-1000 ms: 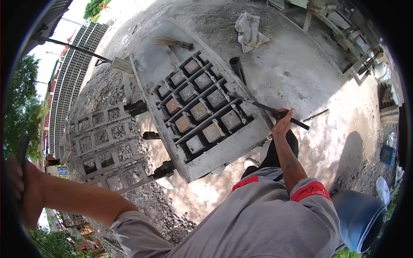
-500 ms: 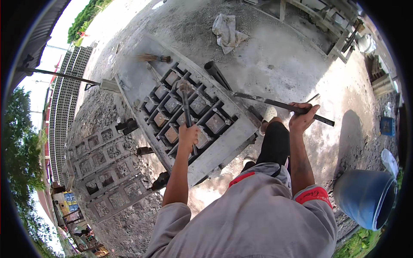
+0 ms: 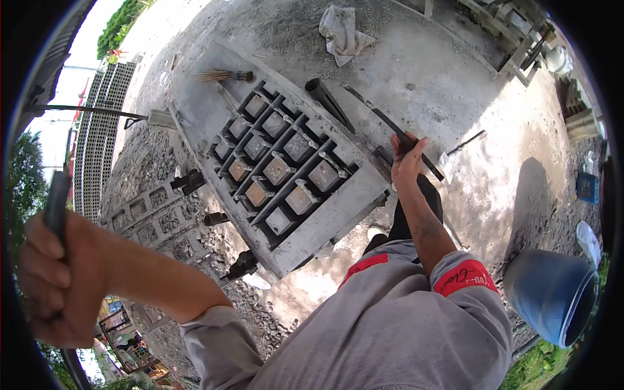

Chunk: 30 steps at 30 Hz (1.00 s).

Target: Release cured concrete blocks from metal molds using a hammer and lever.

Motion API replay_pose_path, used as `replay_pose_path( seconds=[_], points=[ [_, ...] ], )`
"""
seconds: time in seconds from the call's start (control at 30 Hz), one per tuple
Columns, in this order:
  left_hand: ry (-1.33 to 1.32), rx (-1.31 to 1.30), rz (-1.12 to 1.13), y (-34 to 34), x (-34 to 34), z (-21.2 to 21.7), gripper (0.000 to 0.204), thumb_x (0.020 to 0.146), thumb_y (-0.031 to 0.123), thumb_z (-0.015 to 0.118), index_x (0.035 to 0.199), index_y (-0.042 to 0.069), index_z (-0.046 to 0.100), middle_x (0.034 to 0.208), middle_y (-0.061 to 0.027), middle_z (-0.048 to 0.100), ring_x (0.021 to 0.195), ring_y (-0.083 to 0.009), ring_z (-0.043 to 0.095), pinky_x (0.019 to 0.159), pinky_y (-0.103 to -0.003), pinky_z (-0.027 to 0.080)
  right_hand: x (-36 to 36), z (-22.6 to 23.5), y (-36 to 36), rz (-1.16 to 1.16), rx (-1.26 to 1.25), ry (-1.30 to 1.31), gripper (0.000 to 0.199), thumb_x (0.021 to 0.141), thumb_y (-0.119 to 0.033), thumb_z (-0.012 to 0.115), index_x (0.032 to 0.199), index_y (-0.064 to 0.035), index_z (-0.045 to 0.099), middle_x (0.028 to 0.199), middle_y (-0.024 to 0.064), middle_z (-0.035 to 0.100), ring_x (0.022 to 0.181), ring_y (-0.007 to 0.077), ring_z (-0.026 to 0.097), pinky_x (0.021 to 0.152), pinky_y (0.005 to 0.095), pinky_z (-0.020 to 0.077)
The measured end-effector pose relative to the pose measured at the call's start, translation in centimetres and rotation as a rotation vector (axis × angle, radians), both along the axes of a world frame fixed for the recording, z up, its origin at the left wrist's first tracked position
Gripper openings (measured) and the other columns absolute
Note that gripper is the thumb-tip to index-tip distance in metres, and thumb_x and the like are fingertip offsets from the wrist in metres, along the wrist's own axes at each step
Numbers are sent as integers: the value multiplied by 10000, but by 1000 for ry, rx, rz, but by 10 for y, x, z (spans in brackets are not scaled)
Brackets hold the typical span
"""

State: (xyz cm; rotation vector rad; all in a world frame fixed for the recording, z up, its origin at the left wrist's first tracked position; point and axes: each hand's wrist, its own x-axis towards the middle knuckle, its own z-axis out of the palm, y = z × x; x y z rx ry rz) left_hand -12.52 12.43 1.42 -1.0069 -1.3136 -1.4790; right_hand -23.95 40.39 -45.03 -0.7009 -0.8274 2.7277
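Raised at the far left, my left hand [image 3: 62,273] is wrapped round the dark handle [image 3: 58,205] of a tool whose head is out of sight. On the right, my right hand [image 3: 408,159] holds a long dark metal bar [image 3: 383,116], slanting down to the right beside the mould. The concrete block mould [image 3: 266,146], a black steel grid, is set in a grey bench [image 3: 338,218]. Square plates, some rusty and some grey, show inside its cells. Neither hand touches the mould.
A straw brush [image 3: 224,75] lies on the bench's far end, and a dark pipe [image 3: 328,103] along its right edge. Cast blocks [image 3: 149,211] lie on the left, near a shovel [image 3: 159,118]. A blue barrel [image 3: 549,296] is at right; a sack [image 3: 344,36] lies beyond.
My left hand has swung from over the mould to far left, lifting the tool. My right hand has moved left and nearer the bench, and its bar now slants more steeply.
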Motion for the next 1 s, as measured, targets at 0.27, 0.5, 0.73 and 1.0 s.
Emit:
replay_pose_path(
  seconds=[0.27,0.5,0.73,1.0],
  points=[
    [-2132,19,412,73,82,-383,260,769,135,653,645,88,429,444,38,353,314,-61,312,301,-238,219,17,-39,-3,41,101,-70,544,913,-476,340,954,47,485,818,189,600,715,247,622,677,289,522],
    [-930,60,143,53,47,-212,178,835,54,513,699,85,402,479,20,349,353,-59,320,322,-223,267,7,-26,-6,34,142,41,510,925,-436,349,928,54,490,760,186,604,640,246,621,627,284,529],
    [-307,-66,95,15,102,-47,242,867,126,412,627,136,389,504,28,337,407,-73,324,461,-270,297,25,62,-55,259,228,251,507,920,-430,374,976,63,479,844,175,590,765,254,615,733,317,520],
    [-450,138,204,9,178,-120,150,872,78,428,733,87,373,541,-4,358,414,-79,355,423,-257,318,85,42,-166,527,300,371,373,920,-266,464,1154,23,450,1000,59,513,860,113,536,807,216,441]
  ],
)
